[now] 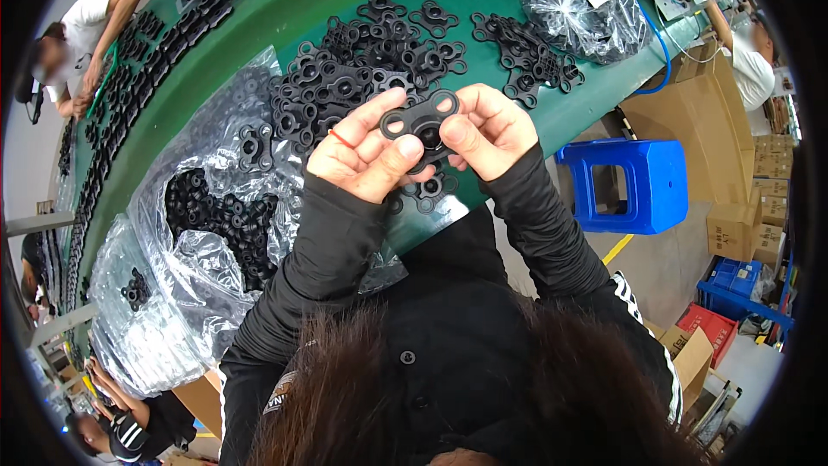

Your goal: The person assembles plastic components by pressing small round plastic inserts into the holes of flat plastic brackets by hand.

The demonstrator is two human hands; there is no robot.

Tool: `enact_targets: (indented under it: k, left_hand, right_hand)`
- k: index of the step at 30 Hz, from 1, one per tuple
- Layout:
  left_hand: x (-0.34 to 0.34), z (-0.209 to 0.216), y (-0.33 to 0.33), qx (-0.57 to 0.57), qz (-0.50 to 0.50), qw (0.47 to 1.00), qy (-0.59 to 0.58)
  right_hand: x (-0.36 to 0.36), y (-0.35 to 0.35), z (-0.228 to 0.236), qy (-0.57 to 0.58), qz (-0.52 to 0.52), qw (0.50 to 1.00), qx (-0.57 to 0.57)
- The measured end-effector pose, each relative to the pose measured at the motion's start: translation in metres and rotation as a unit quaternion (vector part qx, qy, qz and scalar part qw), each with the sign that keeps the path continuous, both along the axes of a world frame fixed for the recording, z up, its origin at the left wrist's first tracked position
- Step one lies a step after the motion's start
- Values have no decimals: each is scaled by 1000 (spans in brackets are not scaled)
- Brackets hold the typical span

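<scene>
Black ringed part (pixel 419 117) is pinched between left hand (pixel 364 152) and right hand (pixel 494 133), fingers half-curled

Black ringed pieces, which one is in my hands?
The black piece held between your left hand and right hand; unlike it, the heaped pieces beyond lie on the green table.

Close head-worn fisheye view downward

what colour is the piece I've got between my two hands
The held piece is black, best seen in the head view.
</scene>
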State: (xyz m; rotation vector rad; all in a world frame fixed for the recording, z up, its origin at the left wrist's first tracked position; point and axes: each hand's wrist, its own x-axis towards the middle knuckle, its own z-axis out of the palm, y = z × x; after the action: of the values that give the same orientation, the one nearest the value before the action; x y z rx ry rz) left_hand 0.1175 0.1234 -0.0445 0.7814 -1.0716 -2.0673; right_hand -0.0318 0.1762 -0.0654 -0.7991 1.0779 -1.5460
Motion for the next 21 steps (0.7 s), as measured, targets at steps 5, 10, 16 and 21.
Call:
enact_targets:
  k: [5,10,16,21]
  left_hand:
    - [5,-8,3,52,8,999,8]
    - [13,-14,4,62,7,998,2]
    - [14,-12,1,73,9,997,-10]
    - [9,-9,2,71,19,997,-8]
  right_hand:
    - [9,1,-4,18,-42,999,3]
    - [13,3,-3,13,-27,999,31]
    - [15,0,-3,9,-23,999,34]
    - [23,-2,-2,54,-77,995,15]
